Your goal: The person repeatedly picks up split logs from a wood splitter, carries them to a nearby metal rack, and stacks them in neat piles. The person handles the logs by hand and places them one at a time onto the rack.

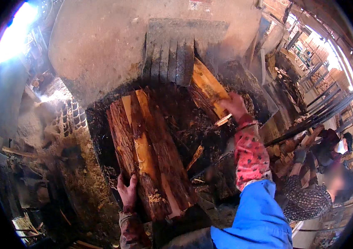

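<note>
Three or so long bark-covered wood slabs [160, 149], with strips of bare yellow wood, lie side by side on a dark metal machine table [176, 116]. At their near left edge is my left hand [127, 191], thumb and fingers apart, touching the bark. Farther right, my right hand [235, 106] grips the near end of a yellow sawn slab [209, 86] with bark along its left side. The far end of that slab is under hanging dark flaps [170, 56] at the machine's mouth. My right fingertips are partly hidden against the wood.
A large dusty metal housing [97, 45] rises behind the table. A loose wood splinter [195, 157] lies near the slabs. At the right, a co-worker [313, 195] bends by a pile of wood pieces [282, 159]. Sawdust [91, 166] covers the ground at left.
</note>
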`<state>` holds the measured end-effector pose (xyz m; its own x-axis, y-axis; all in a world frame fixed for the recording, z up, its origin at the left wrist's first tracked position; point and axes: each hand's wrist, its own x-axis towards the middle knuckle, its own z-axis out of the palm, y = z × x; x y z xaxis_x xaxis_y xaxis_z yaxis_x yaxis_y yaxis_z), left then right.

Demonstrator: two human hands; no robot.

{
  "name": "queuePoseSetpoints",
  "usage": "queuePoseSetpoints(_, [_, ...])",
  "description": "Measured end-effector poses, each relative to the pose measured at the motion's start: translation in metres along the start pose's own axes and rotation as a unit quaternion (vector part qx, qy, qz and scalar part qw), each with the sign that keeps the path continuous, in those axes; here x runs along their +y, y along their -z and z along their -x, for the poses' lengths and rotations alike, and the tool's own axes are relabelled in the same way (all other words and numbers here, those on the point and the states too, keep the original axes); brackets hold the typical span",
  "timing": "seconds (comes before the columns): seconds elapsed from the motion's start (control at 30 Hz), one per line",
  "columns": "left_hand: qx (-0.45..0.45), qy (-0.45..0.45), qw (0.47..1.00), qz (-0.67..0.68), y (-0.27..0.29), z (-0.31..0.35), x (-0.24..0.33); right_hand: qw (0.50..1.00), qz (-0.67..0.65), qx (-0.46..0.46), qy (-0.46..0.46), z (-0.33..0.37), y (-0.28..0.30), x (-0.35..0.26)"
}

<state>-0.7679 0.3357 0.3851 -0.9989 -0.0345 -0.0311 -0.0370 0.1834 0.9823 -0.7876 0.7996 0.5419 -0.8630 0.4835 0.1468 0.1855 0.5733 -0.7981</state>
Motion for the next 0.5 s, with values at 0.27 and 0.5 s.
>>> queuePoseSetpoints(0.27, [-0.057, -0.012, 0.990, 0.126, 0.000, -0.005, -0.008, 0.962, -0.258, 0.009, -0.087, 0.180, -0.054, -0.027])
queuePoseSetpoints(0.5, [-0.034, -0.003, 0.994, 0.100, -0.002, -0.004, -0.014, 0.898, -0.408, 0.056, -0.155, 0.312, -0.067, -0.055])
